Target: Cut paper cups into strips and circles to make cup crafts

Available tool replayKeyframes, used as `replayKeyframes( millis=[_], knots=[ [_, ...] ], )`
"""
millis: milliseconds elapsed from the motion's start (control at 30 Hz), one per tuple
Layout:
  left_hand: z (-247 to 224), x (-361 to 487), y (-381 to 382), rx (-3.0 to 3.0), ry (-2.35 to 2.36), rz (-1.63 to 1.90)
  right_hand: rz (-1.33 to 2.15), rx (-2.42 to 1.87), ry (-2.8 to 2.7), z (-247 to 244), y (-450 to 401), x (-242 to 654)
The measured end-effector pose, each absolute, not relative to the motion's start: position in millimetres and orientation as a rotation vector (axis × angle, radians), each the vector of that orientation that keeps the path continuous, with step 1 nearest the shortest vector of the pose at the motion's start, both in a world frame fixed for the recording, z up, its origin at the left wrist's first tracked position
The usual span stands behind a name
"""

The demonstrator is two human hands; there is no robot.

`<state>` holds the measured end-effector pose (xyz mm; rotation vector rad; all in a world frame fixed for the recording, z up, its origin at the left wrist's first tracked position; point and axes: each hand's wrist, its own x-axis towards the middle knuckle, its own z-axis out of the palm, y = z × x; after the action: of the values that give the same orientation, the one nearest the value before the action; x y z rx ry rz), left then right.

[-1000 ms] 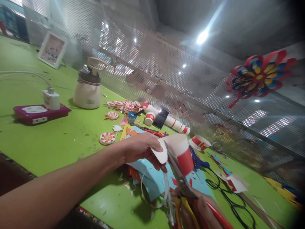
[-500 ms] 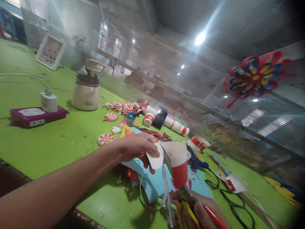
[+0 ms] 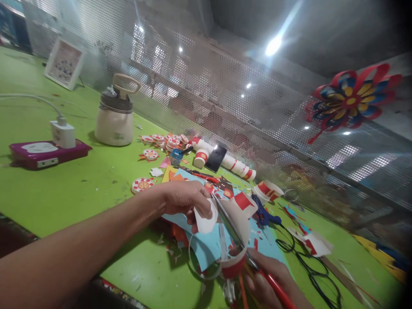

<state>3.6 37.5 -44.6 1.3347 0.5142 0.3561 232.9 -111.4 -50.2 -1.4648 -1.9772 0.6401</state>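
Observation:
My left hand (image 3: 188, 198) pinches the white round end of a partly cut paper cup (image 3: 206, 219). From there the cup's wall curls to the right, and a red-banded strip (image 3: 233, 268) bends down near my right hand (image 3: 268, 274). My right hand is closed round the handles of a pair of scissors (image 3: 230, 223). The metal blades lie along the cup's wall, tips close to my left fingers. Under both hands is light blue paper (image 3: 206, 251) with paper scraps. Some fingers of my right hand are hidden behind the cup and handles.
Behind the paper lie a phone (image 3: 216, 158), a row of stacked paper cups (image 3: 236, 166) and a small blue jar (image 3: 176, 157). A blue glue gun (image 3: 265, 214) with black cord is at right. A spray bottle (image 3: 114, 122) and purple power strip (image 3: 49, 154) stand left.
The scissors' blades have come up across the cup's wall. The red part has swung down and the wall has opened into a curl, while my left hand stays nearly in place.

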Motion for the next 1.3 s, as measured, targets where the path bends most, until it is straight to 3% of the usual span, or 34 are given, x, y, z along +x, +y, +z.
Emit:
replayKeyframes(
  millis=[267,433,633,800,1067,1300],
  knots=[
    [-51.1,2.6,42.6,1.342,0.55,0.313,0.745,-1.567,-1.979,-39.0,-107.6,234.8],
    [-50.9,1.6,45.1,1.29,0.505,0.379,1.195,-1.581,-1.492,-52.2,-107.2,238.5],
    [-42.0,3.2,47.1,1.114,0.759,0.855,1.795,-1.295,-1.187,-31.4,-65.5,236.1],
    [-39.4,4.9,48.3,1.075,0.818,1.028,1.226,-1.566,-1.399,1.7,-47.1,239.1],
    [-41.7,4.5,49.3,1.053,0.794,1.203,0.53,-1.817,-1.675,-11.6,-73.8,226.5],
    [-41.3,4.3,47.9,0.996,0.739,1.319,0.306,-2.003,-1.905,-47.8,-67.7,194.6]
  ],
)
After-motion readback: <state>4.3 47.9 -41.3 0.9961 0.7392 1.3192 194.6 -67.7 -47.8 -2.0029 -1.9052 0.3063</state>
